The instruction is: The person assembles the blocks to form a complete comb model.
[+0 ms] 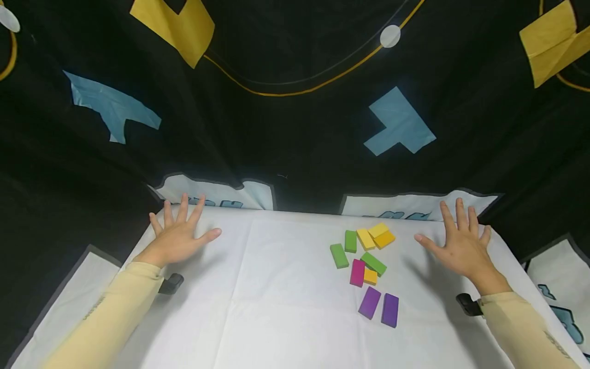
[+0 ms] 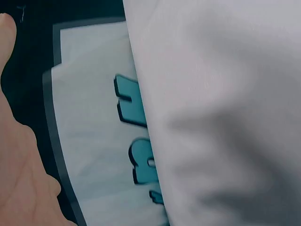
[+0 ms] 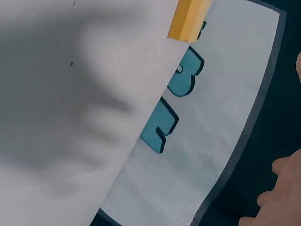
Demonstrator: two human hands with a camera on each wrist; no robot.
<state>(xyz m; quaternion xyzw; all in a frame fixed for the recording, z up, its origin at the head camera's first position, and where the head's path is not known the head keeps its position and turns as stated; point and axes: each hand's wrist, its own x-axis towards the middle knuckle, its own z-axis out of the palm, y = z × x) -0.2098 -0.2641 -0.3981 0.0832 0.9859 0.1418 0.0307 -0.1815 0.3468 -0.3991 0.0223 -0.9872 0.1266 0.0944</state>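
Above the left part of the white table my left hand (image 1: 176,238) is spread with straight fingers and holds nothing. My right hand (image 1: 464,250) is likewise spread, over the right side, to the right of a group of coloured blocks. That group has green blocks (image 1: 339,255), yellow blocks (image 1: 365,239), an orange-yellow block (image 1: 384,239), a magenta block (image 1: 357,272), a small orange block (image 1: 370,277) and two purple blocks (image 1: 390,310). Neither hand touches a block. In the right wrist view, a yellow block (image 3: 188,19) shows at the table's far edge.
A white cloth covers the table (image 1: 286,266). Behind it hangs a black curtain (image 1: 276,143) with blue and yellow patches. A small black device (image 1: 171,284) is on the left wrist and another black device (image 1: 469,304) on the right.
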